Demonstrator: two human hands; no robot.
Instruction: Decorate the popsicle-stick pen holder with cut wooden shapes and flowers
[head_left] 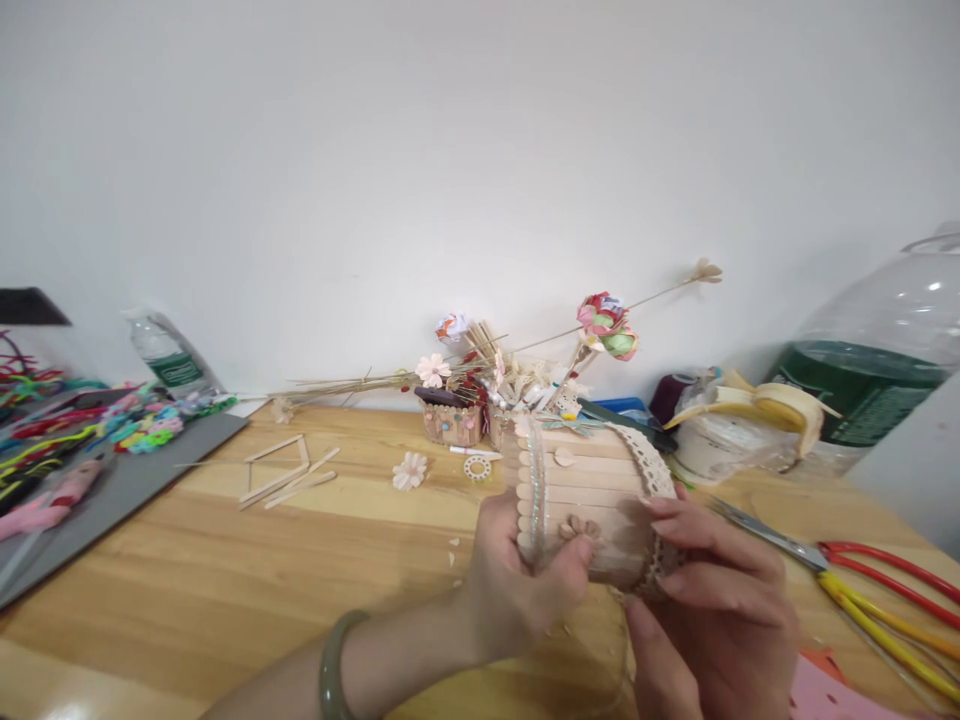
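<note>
A round pot of wooden craft sticks [600, 495] is held up on its side over the table. My left hand [517, 580] is closed on its left end, the thumb pressing beside a small wooden flower [579, 528] on the sticks. A glittery ribbon [537, 490] runs around the pot near that end. Cream lace trim [651, 465] circles the right end, and my right hand [720, 600] is closed over its lower part. The right thumb is below the pot; what lies between thumb and fingers is partly hidden.
Behind stand a small decorated basket [452, 424] and paper flowers [604, 315]. Loose craft sticks [277, 482] and a pale flower [409, 471] lie left. Scissors [817, 555], a banana peel [802, 415] and a large bottle [862, 370] are right. Pipe cleaners [142, 425] cover a grey board [187, 455].
</note>
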